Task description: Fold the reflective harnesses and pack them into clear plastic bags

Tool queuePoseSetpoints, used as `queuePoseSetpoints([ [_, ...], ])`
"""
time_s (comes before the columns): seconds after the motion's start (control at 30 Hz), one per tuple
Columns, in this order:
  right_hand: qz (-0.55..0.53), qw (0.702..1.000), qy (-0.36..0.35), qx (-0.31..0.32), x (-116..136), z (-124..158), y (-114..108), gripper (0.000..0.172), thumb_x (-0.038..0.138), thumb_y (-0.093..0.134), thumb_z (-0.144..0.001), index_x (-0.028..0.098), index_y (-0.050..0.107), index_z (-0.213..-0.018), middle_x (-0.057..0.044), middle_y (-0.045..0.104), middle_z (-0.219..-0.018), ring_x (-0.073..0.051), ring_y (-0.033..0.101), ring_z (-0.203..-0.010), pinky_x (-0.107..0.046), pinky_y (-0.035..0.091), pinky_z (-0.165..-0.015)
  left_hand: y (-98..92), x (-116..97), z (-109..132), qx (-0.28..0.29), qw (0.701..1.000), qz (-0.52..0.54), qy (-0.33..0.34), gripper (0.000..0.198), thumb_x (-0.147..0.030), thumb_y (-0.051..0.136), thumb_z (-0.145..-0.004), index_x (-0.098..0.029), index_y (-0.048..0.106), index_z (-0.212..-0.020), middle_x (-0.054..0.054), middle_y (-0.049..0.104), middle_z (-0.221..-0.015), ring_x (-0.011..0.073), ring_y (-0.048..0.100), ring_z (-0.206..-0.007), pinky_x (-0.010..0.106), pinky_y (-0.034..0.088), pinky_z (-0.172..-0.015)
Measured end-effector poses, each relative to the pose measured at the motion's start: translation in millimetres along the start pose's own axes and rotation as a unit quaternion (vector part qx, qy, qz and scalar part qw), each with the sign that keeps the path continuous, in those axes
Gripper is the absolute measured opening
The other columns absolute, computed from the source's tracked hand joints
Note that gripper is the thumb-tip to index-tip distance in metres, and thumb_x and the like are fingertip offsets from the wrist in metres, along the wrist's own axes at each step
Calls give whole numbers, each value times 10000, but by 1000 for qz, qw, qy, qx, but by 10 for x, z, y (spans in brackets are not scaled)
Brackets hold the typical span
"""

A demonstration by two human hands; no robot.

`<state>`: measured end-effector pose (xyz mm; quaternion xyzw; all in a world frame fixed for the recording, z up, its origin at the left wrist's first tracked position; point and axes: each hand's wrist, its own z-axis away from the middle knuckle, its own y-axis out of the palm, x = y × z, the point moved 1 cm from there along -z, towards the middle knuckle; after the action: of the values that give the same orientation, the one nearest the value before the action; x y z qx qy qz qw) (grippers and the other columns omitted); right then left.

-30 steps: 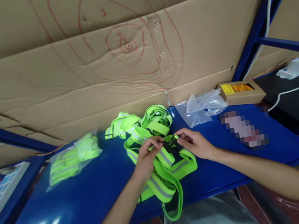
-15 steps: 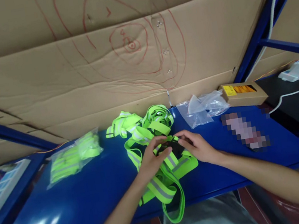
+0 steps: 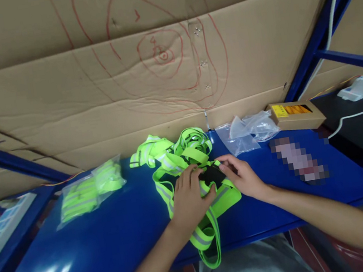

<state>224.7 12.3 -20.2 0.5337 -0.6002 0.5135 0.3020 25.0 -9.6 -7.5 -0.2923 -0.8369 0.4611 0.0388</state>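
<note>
A neon-green fabric strap (image 3: 228, 201) with a grey reflective stripe lay looped on the glossy blue table (image 3: 120, 228), beneath both hands. The right hand (image 3: 248, 181) pinched its edge; the left hand (image 3: 189, 201) curved over it, its grip unclear.

Here on the table (image 3: 129, 222), straps (image 3: 226, 201) lie straight before me, under and between my left hand (image 3: 190, 196) and right hand (image 3: 245, 178). Just behind sits the coil (image 3: 195, 153), and behind that stands the cardboard (image 3: 91, 90). Over to my left, packets (image 3: 84, 198); back to the right, plastic bags (image 3: 251, 130), with the box (image 3: 315, 120) just right of those.
</note>
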Motion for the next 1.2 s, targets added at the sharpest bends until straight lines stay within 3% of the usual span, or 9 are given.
queuePoseSetpoints([
  [0.27, 11, 1000, -11, 20, -3, -5, -25, 285, 443, 508, -1038, 224, 597, -1198, 14, 588, -781, -154, 567, -671, -271, 435, -620, -40, 40, -19, 0, 999, 0, 40, 268, -226, 639, -914, -200, 563, -1170, 151, 601, -1248, 332, 625, -1139, 468, 546, -916],
  [0.5, 2, 1000, 2, 8, 10, -71, -99, 308, 486, 519, -1030, 230, 612, -1173, 24, 562, -741, -155, 540, -650, -277, 418, -607, -25, 75, -35, -9, 999, 48, 18, 257, -212, 659, -894, -217, 582, -1139, 131, 578, -1238, 308, 612, -1186, 461, 536, -1009],
  [0.63, 1, 999, 2, -49, 47, -143, -259, 322, 488, 509, -1033, 233, 608, -1203, 17, 537, -753, -165, 515, -651, -290, 411, -606, -127, 165, -83, -17, 991, 130, -39, 218, -237, 665, -891, -221, 632, -1106, 113, 613, -1253, 281, 632, -1174, 417, 531, -1014],
  [0.7, 5, 996, -13, -85, 70, -163, -336, 320, 481, 497, -1039, 236, 594, -1220, 12, 521, -757, -177, 510, -664, -302, 419, -620, -182, 240, -114, 12, 972, 218, -88, 173, -289, 643, -925, -220, 667, -1083, 85, 682, -1156, 257, 672, -1065, 374, 552, -932],
  [0.77, 7, 995, -39, -94, 97, -150, -359, 307, 454, 485, -1050, 240, 576, -1249, 6, 528, -776, -182, 515, -678, -310, 436, -647, -209, 292, -136, 74, 939, 311, -123, 190, -357, 586, -981, -216, 709, -1014, 52, 734, -961, 224, 694, -868, 323, 563, -774],
  [0.83, 19, 995, -70, -69, 127, -104, -321, 282, 413, 481, -1059, 246, 574, -1267, -9, 575, -825, -181, 545, -703, -314, 458, -683, -207, 293, -146, 139, 906, 375, -135, 309, -411, 523, -1020, -211, 742, -930, 37, 735, -810, 213, 681, -743, 305, 542, -675],
  [0.93, 66, 990, -122, -11, 167, -16, -226, 243, 363, 487, -1059, 253, 601, -1245, -59, 674, -987, -206, 633, -840, -333, 501, -780, -185, 223, -145, 197, 880, 411, -133, 389, -450, 495, -1034, -211, 758, -876, 41, 743, -792, 224, 679, -733, 310, 519, -667],
  [1.03, 89, 986, -139, -6, 177, 18, -205, 237, 347, 472, -1063, 255, 609, -1233, -82, 699, -1081, -225, 667, -938, -349, 517, -844, -184, 167, -149, 199, 883, 406, -122, 407, -469, 497, -1032, -203, 748, -854, 37, 717, -762, 201, 628, -671, 296, 472, -632],
  [1.2, 66, 992, -96, -53, 140, -8, -260, 257, 355, 478, -1068, 236, 596, -1263, -38, 667, -900, -195, 651, -809, -319, 518, -795, -219, 178, -165, 175, 895, 394, -117, 459, -502, 488, -1030, -189, 663, -744, -4, 544, -626, 144, 457, -570, 271, 373, -570],
])
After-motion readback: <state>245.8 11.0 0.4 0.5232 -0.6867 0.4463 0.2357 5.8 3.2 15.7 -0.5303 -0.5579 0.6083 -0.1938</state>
